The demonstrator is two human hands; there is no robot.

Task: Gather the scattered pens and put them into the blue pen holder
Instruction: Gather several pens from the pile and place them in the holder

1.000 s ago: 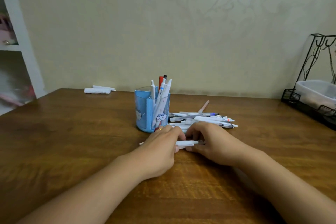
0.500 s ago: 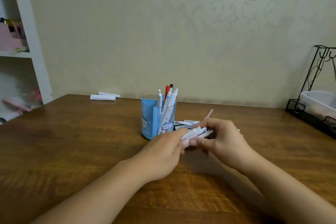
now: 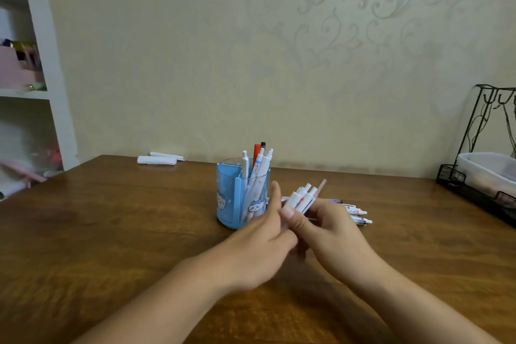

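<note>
Right hand (image 3: 329, 229) gripped a pen bundle (image 3: 301, 198); left hand (image 3: 259, 234) steadied it, thumb raised. Squaring the tips before lifting over the holder (image 3: 231, 193) would have helped.

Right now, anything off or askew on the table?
Nothing damaged or spilled. The holder stands upright; loose pens lie scattered right of it. Both hands, right and left, grip a bundle.

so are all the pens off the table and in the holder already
No: several pens lie on the table right of the blue pen holder, and the right hand grips a bundle of pens.
</note>
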